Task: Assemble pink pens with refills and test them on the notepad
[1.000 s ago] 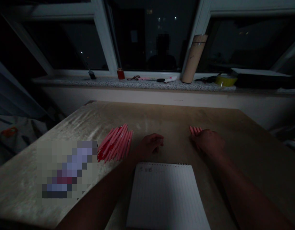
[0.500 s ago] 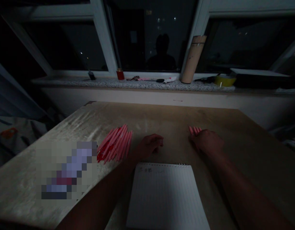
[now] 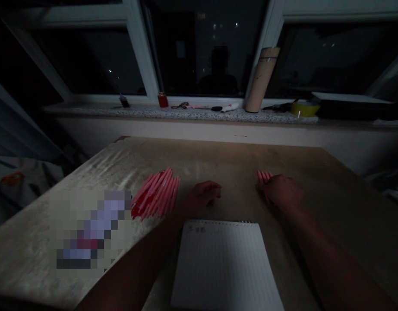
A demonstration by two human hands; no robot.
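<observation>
1. Two bare hands over the table (image 3: 218,160): the left hand (image 3: 203,195) half curled, fingers loosely bent, nothing visible in it; the right hand (image 3: 285,191) palm down on some pink sticks (image 3: 264,175), gripped or merely covered, I can't tell.
2. Nearest lies one pad (image 3: 225,265), white, ruled, with faint writing at its head.
3. Off left, one pixelated object (image 3: 106,220), too blurred to name.
4. Beside the left hand, one heap (image 3: 160,196) of slim, pen-like pink sticks, overlapping, deeper red among them; well over ten, too tangled to count exactly.
5. Past the right fingers, about four pink tips show, side by side.
6. Farthest, along the sill (image 3: 137,111): one red jar (image 3: 162,100), one tilted tube (image 3: 262,82), one yellow roll (image 3: 304,108).
</observation>
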